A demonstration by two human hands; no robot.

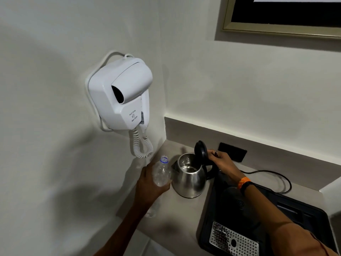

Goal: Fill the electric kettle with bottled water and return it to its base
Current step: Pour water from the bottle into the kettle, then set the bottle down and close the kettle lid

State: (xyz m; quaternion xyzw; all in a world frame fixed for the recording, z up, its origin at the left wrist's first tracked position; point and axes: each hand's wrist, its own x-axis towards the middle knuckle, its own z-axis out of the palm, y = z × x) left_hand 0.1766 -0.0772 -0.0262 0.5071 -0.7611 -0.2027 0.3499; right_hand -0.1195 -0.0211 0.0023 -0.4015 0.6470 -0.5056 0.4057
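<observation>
The steel kettle [190, 179] stands on the pale worktop [177, 215], lid [200, 150] tipped up, off its base [234, 200], which sits on a black tray [302, 217] just beside it. The right hand [221, 161] rests at the lid and handle, fingers [212, 151] curled on the lid's edge; how firmly they grip I cannot tell. Left of the kettle, the left hand [149, 183] wraps closed around a clear uncapped bottle [162, 172], nearly upright. Beyond those fingers a white hair dryer [120, 93] hangs on the cream wall; a black socket [233, 151] sits behind the right hand.
</observation>
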